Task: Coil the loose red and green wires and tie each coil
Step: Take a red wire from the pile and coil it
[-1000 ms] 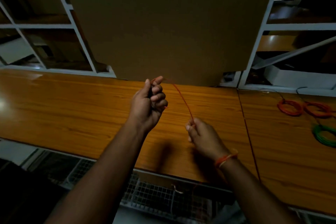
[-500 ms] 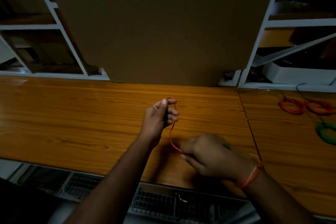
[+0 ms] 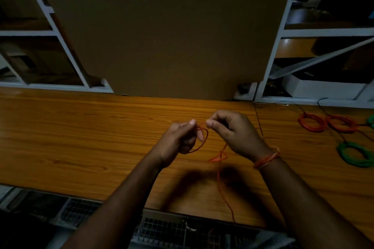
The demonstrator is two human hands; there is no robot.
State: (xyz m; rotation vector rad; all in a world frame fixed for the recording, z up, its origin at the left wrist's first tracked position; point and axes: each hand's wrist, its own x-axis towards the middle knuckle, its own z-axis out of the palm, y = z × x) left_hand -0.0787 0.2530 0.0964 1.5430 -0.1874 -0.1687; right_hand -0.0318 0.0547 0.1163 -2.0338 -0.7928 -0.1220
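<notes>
1. I see my left hand (image 3: 178, 137) raised over the wooden table (image 3: 81, 137), fingers curled, thumb and forefinger pinching a red wire (image 3: 203, 141).
2. The wire forms a small loop just to the right of that pinch, bulging toward my right hand and curving back under the left fingers.
3. My right hand (image 3: 234, 133) sits just beside the left, thumb and forefinger pinched on the same wire near the top of the loop.
4. Below the right hand the wire kinks, then runs nearly straight toward me, its long axis pointing at the table's near edge and dropping past it.
5. Well apart at the right lie two red coils (image 3: 311, 122) (image 3: 342, 123) and a green coil (image 3: 356, 154), flat on the table.
</notes>
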